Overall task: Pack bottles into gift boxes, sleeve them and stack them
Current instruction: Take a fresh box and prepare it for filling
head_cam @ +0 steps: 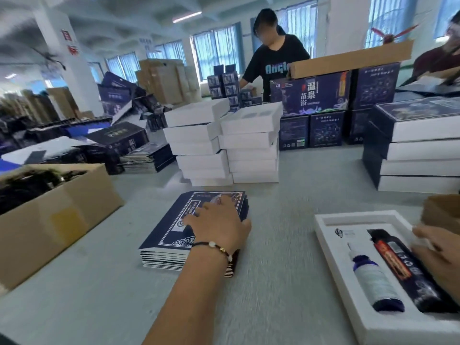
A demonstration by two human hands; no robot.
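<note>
Nearest the camera, the left forearm reaches up the grey table [286, 282], a dark cord bracelet [214, 247] at the wrist. The left hand [219, 222] lies flat on a stack of flattened navy sleeves [174, 235], fingers spread and fairly straight across the top sheet, the thumb at the stack's right edge; whether any fingertip hooks under a sheet cannot be told.

At the lower right a white gift box tray [333, 257] lies open on the table, its near corner cut off by the frame. In its recess lie two bottles side by side: a pale bottle with a dark blue cap [373, 282] on the left and a dark bottle with a red label [400, 267] on the right. The right hand [438, 252] is partly out of frame and blurred; its fingers rest on the dark bottle's right side, and whether they curl round it cannot be made out.

To the left sits an open cardboard carton [62, 215] holding dark contents too blurred to identify. Beyond the sleeves stand two stacks of white boxes [224, 143], and at the right edge a stack of sleeved navy boxes [418, 145], cut off. Behind them are printed navy cartons [311, 95] and a person in a black T-shirt [273, 61].
</note>
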